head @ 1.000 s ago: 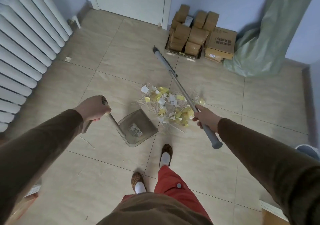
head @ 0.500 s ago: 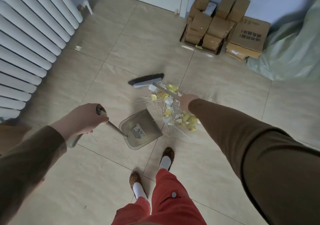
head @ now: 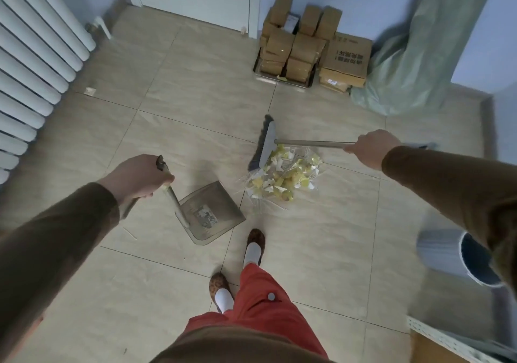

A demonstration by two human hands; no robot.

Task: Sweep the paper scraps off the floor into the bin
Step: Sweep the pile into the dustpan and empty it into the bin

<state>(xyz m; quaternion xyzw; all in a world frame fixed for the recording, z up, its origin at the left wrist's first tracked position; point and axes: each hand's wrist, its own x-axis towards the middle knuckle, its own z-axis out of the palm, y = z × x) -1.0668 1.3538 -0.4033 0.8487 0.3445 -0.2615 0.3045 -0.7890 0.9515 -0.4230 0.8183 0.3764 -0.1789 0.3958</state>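
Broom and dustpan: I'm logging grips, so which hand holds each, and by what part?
The right hand grips the broom partway along its handle. The left hand grips the dustpan near the top of its handle.

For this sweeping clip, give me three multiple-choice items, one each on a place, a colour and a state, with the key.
1. Where is the broom head relative to the paper scraps?
A. at their far-left edge
B. inside the dustpan
C. by the radiator

2. What colours are the scraps?
A. red and black
B. yellow and white
C. all blue

3. What is the state of the dustpan?
A. heaped with scraps
B. lying unheld
C. held, no scraps in it

Key: 1 A, the head touches the pile's far-left side. 2 B, both colours show in the pile. 3 C, the left hand grips its handle and only a label shows inside.
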